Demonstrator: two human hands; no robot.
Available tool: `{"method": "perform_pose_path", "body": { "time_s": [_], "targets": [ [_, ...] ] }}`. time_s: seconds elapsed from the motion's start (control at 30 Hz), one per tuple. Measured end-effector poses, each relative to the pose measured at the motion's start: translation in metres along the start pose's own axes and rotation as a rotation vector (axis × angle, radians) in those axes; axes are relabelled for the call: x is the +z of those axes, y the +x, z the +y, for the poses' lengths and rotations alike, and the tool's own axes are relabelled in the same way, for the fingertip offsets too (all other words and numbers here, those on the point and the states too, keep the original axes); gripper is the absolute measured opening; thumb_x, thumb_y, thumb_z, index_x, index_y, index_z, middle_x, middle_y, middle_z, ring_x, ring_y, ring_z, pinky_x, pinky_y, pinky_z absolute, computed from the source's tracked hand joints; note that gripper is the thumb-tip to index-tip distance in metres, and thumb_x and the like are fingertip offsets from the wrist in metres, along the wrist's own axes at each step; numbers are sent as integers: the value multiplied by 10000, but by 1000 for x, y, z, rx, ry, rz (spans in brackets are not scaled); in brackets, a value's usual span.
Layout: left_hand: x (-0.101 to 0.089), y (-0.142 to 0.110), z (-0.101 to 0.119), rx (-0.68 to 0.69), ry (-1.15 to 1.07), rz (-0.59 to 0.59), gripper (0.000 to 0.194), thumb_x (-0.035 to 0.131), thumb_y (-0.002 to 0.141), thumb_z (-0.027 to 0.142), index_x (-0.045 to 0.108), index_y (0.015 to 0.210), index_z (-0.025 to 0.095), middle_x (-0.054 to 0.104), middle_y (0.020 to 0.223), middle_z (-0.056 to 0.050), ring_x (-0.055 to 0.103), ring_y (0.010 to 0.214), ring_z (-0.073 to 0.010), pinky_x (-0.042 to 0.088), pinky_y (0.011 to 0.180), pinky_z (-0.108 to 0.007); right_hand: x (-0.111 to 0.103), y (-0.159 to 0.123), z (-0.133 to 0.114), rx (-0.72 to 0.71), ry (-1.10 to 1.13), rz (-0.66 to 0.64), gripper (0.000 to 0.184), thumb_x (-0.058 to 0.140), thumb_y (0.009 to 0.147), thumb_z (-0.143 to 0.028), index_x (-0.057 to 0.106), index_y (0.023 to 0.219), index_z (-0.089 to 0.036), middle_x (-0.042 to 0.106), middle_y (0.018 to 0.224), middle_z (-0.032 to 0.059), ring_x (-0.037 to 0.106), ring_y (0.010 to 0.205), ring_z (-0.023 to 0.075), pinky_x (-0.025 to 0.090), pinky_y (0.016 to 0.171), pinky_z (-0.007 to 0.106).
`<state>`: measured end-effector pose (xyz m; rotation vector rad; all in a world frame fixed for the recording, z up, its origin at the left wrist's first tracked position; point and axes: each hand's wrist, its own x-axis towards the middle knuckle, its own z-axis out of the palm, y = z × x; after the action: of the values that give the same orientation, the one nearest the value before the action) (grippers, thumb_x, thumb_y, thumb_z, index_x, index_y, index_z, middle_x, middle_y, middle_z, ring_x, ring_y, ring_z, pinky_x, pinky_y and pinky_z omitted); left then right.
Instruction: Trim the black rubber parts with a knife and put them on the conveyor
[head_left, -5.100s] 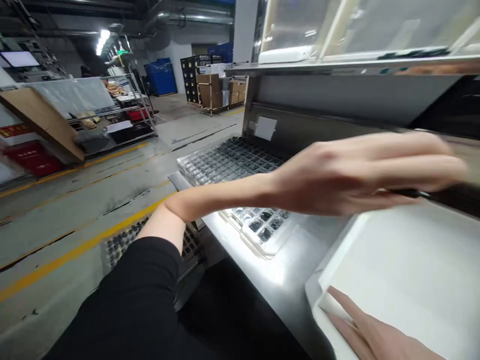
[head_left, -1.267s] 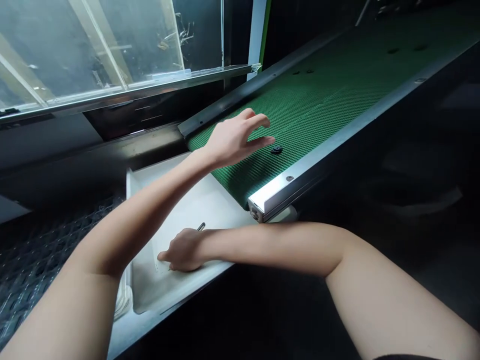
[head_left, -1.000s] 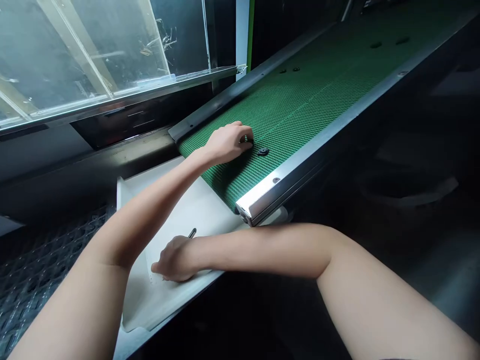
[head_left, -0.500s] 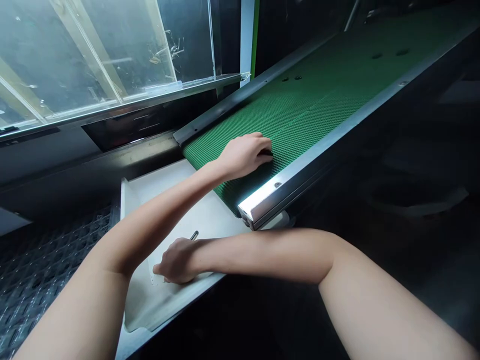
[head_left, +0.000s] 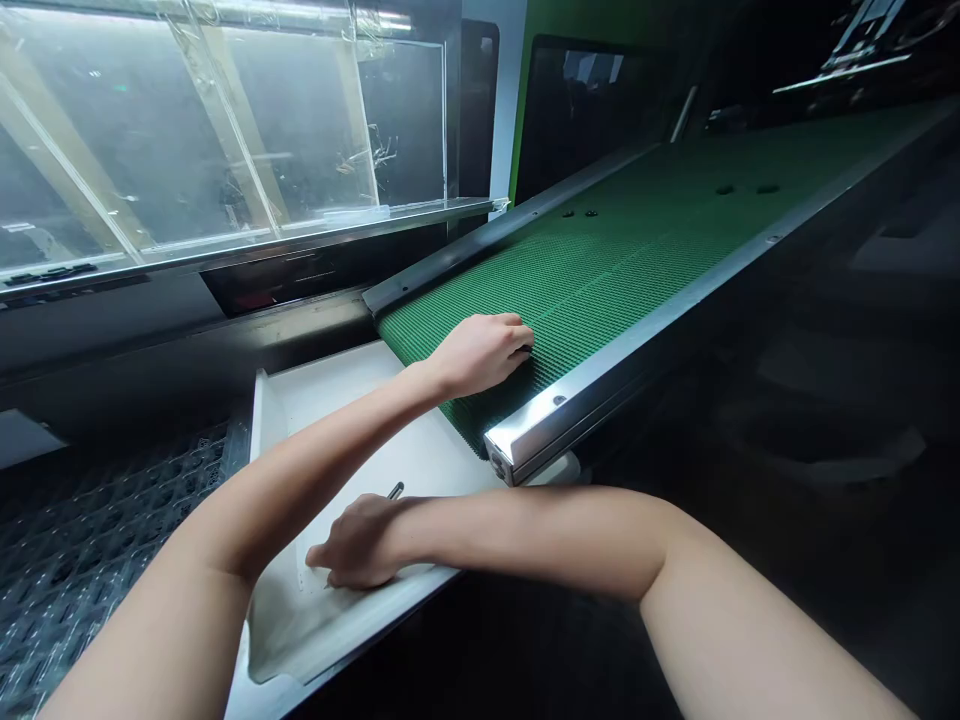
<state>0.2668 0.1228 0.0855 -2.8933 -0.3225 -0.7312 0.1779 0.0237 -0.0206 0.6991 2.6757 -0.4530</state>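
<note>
Head view: and the left hand [head_left: 484, 352] has closed in — the small black part [head_left: 527, 348], loose on the green belt [head_left: 592, 290] a second ago, is now pinched in its fingertips, just at the belt's surface. So that part is in hand. The right hand [head_left: 364, 540] stays clenched around a pen-like tool [head_left: 396, 491] over the white tray [head_left: 289, 640] — more dark pieces [head_left: 591, 212] sit farther up the belt.

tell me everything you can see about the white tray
The white tray is shallow, smooth and plastic-looking, with low raised sides and a few tiny dark marks on its floor. It lies level or nearly so, its right part under the lower end of the green conveyor belt. The left forearm crosses above it. The right hand, gripping a pen-like tool, appears to rest inside.
</note>
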Motion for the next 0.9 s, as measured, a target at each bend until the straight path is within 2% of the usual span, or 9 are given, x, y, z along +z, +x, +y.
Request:
{"method": "perform_pose_path", "body": {
  "time_s": [0.13,0.27,0.33,0.47,0.53,0.63,0.7,0.77,0.9],
  "targets": [
    [-20,-31,-11,-155,-442,249,97,757,954,169,849,975,147,798,950,-90,730,838,-185,551,776,-304,0,-1,-1,22,6,-12,550,512,1146,-375,536,1679,-242,774,1304,155,769,1104,373,623,771,436],
    [-60,-94,-14,-563,-1060,510,333,949,827,372,864,1017,112,800,843,-91,743,726,-182,623,725,-305,3,-6,0,18,28,37,486,538,1127,-387,620,1584,-243,797,1216,143,776,1046,361,605,791,429],
    [-78,-134,-11,-772,-1239,629,400,1014,747,354,867,1019,100,803,829,-95,759,718,-182,655,731,-298,7,-8,3,17,47,88,453,557,1114,-391,661,1527,-238,805,1166,139,775,1017,364,594,799,435],
    [-95,-210,-9,-985,-1396,861,401,1027,708,234,856,1037,81,828,919,-116,775,732,-158,680,715,-240,16,-2,11,40,140,252,439,708,1007,-370,750,1418,-222,813,1068,129,765,955,364,555,802,421],
    [-97,-241,-10,-1031,-1414,973,356,1001,722,185,845,1023,75,832,943,-120,777,733,-147,678,700,-216,18,4,17,67,239,387,425,740,947,-323,792,1355,-217,810,1037,112,749,936,333,525,801,390],
    [-95,-277,-12,-1065,-1420,1124,275,955,737,139,833,977,81,827,910,-100,770,714,-127,664,689,-188,16,13,26,130,454,646,386,646,936,-261,813,1276,-186,747,862,56,680,816,240,471,764,338],
    [-92,-293,-12,-1072,-1419,1175,247,943,744,140,828,957,87,822,895,-86,763,707,-116,653,689,-178,12,18,32,151,626,810,379,571,977,-319,798,1242,-172,607,708,-5,578,707,189,435,709,312],
    [-86,-305,-11,-1085,-1423,1165,271,959,741,163,825,965,88,821,900,-84,768,720,-120,651,703,-187,7,21,37,175,790,957,422,536,1002,-415,757,1246,-151,485,674,-37,485,665,172,400,653,297],
    [-71,-313,-4,-1129,-1459,1047,393,1029,689,226,831,995,78,811,870,-87,784,738,-152,666,728,-232,-5,14,36,208,1039,1127,534,545,1032,-553,648,1375,-157,465,788,-39,357,608,133,309,552,280]
  ]
}}
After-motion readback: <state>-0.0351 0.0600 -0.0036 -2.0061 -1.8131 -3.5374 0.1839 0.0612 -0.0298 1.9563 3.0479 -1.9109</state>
